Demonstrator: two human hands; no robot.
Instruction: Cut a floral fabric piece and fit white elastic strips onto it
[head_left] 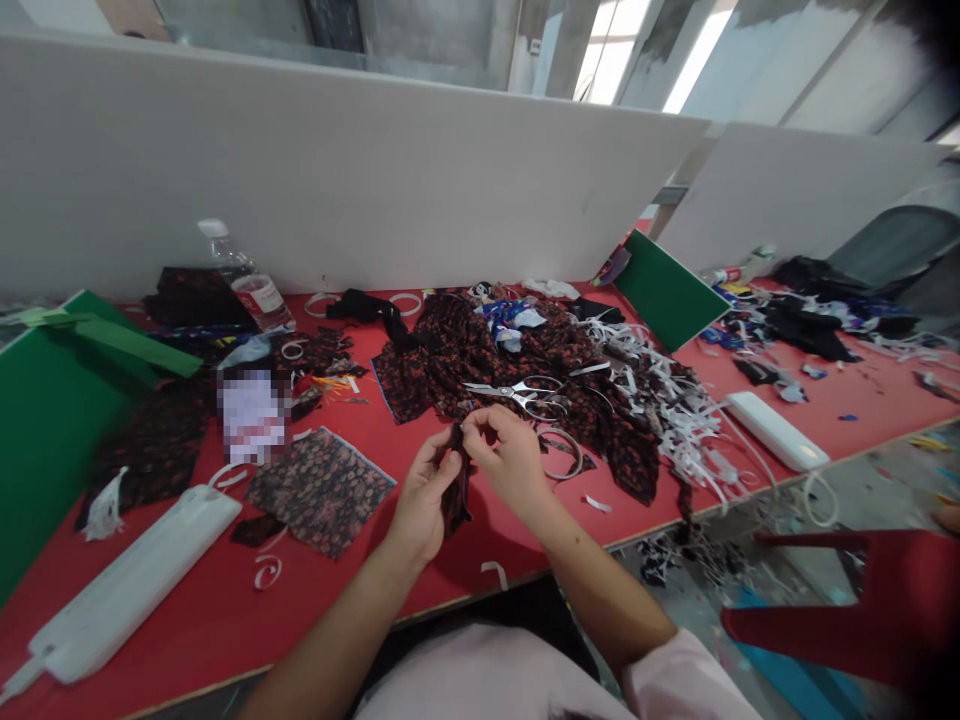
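Observation:
Over the front of the red table, my left hand (425, 490) is closed on a small piece of dark floral fabric (454, 505), which hangs down below the fingers. My right hand (508, 455) pinches the upper end of the same piece, its fingertips close to the left thumb. Just behind the hands, metal scissors (517, 393) lie on a large heap of dark floral fabric (480, 350). A ring of white tape (561, 453) rests to the right of my right hand. Left of my left hand lies a flat floral fabric piece (322, 490).
White strips (675, 420) pile up at the right. A white power strip (135, 585) and a green board (56, 430) are at the left; another green board (667, 290) stands at the back right. A bottle (259, 295) leans near the white partition (337, 170). A red stool (847, 600) is at the right.

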